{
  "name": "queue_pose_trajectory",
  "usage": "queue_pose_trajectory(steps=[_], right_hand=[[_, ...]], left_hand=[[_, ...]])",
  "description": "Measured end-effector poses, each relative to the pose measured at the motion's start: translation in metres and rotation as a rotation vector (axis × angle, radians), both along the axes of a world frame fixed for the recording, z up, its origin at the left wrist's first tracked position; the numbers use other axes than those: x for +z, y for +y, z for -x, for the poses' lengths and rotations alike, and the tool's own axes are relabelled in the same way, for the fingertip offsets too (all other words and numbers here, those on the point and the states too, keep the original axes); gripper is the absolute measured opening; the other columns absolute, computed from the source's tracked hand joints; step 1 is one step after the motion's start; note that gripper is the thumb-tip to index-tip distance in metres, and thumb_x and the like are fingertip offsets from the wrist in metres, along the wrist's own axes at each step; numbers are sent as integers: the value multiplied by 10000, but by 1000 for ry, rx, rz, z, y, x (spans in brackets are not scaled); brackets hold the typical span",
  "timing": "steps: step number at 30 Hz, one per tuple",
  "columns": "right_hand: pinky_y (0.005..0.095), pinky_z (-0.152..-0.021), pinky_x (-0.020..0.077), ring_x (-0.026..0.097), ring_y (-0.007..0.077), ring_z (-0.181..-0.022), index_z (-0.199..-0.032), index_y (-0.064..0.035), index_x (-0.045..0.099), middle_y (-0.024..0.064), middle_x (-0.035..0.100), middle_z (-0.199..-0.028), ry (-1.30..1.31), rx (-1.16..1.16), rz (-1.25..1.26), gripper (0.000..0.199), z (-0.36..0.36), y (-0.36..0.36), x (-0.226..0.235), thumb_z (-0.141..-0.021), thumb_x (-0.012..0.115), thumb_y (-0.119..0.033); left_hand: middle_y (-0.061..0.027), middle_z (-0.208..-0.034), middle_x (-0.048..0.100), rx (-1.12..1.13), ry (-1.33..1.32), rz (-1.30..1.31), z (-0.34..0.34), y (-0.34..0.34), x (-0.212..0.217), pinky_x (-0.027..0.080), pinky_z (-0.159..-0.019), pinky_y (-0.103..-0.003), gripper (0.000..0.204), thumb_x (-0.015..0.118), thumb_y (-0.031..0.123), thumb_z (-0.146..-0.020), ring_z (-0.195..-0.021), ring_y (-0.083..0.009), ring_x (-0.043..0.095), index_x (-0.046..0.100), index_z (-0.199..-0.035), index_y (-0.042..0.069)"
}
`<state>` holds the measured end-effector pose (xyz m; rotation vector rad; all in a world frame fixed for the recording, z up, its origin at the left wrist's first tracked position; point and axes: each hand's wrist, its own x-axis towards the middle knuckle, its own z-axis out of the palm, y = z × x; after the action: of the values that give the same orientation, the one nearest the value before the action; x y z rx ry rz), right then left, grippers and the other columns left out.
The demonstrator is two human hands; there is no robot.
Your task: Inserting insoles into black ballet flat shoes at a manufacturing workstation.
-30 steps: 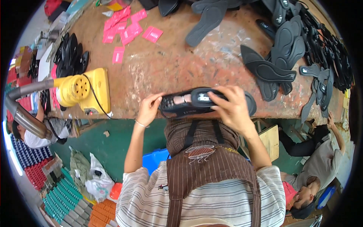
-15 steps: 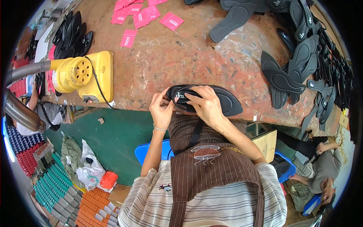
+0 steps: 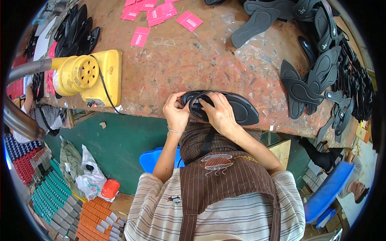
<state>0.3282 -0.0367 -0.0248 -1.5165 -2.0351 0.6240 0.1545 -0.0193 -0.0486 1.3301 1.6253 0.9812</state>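
A black sandal point(image 3: 244, 109) lies at the table's near edge, its pointed end to the right. My left hand point(image 3: 177, 115) is closed at the sandal's rounded left end, thumb and fingers pinching a narrow black braided strap point(image 3: 195, 103) that arches over the insole. My right hand point(image 3: 222, 115) bends over the middle of the sandal, gripping it with fingers at the strap and the insole. The fingertips of both hands are partly hidden. Pale lettering on the insole shows between the hands.
A yellow machine point(image 3: 107, 78) with a grey hose stands at left. Black sandals point(image 3: 76, 34) lie behind it, and black soles point(image 3: 255, 28) at right. Pink cards point(image 3: 140, 37) are scattered at the back. A person point(image 3: 356, 180) is low right beside a blurred blue seat point(image 3: 329, 193).
The strap now stands up in an arch across the insole, covering part of the lettering. My left hand has turned slightly. At right, the blue seat has swung up beside the other person.
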Motion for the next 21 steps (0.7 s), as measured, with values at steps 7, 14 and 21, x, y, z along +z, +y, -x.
queue_pose_trajectory(steps=[7,14,21], right_hand=[[431,-1130,348,503,285,-1291,-1203,-32,643,165,573,-1309,-60,322,7,443,-3,1,7,-767,598,-93],[466,-1173,238,513,281,-1289,-1173,-41,681,186,604,-1292,-419,-1,11,429,-20,-38,19,-757,580,-66],[642,-1131,124,302,416,-1400,-1349,-55,516,199,471,-1415,-212,-640,-256,529,-55,20,20,-861,655,-206]], left_hand=[[-36,-780,629,80,-174,-40,-4,5,-9,412,-477,-198,91,697,-29,-854,-590,-33,545,697,-945,-36],[-42,-646,605,23,-19,-47,-4,6,-1,392,-436,-232,61,655,18,-899,-497,-55,529,653,-883,-40],[-132,-583,613,-205,208,246,-40,-38,28,491,-491,-397,160,635,131,-876,-490,-269,622,562,-772,34]])
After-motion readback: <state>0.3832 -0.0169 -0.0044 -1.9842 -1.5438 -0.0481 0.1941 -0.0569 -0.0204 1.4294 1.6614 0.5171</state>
